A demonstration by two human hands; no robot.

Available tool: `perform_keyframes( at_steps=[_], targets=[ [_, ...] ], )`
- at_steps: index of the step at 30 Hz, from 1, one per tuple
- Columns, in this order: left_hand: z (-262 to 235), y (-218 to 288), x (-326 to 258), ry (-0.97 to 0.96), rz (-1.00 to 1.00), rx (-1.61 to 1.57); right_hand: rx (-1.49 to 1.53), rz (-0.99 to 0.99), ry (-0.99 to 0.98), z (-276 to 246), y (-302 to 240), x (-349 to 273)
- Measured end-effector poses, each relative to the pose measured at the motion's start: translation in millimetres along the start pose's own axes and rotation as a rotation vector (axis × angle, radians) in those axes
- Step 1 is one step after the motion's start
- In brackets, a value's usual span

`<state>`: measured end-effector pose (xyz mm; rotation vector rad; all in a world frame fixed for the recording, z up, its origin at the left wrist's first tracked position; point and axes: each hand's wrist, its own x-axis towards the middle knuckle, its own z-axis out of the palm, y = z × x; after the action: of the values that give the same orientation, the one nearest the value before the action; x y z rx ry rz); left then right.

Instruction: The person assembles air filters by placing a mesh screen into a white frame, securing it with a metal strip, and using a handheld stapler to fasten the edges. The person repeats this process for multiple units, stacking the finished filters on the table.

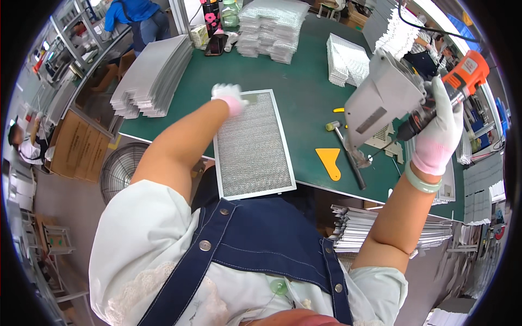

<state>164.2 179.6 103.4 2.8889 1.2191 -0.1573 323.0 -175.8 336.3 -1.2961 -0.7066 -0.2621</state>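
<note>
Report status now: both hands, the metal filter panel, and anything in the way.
Left hand on filter panel, far corner. Right hand grips grey-orange power tool, raised. Yellow scraper, hammer beside panel.

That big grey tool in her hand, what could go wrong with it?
The power tool is raised in the gloved right hand alone, above the table; it might slip or swing. The left hand rests on the metal mesh filter, so its fingers could be near the tool's tip when it lowers.

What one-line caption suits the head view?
Gloved left hand steadies a framed mesh filter on the green table while the right hand lifts a grey power tool.
</note>
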Motion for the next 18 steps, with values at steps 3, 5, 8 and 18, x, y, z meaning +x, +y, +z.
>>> perform_keyframes(
  at_steps=[3,5,8,18],
  targets=[
    [-11,-34,12,-0.230,0.066,-0.055,-0.001,0.006,0.025,-2,3,-6],
    [-39,-40,16,-0.226,0.224,-0.065,-0.044,-0.023,0.012,-5,7,-4],
    [-127,-3,-25,0.203,0.533,-0.315,-0.142,-0.108,0.051,-12,22,5],
    [-122,74,-230,0.149,1.048,-0.144,-0.420,-0.203,0.176,-13,81,-20]
  ],
)
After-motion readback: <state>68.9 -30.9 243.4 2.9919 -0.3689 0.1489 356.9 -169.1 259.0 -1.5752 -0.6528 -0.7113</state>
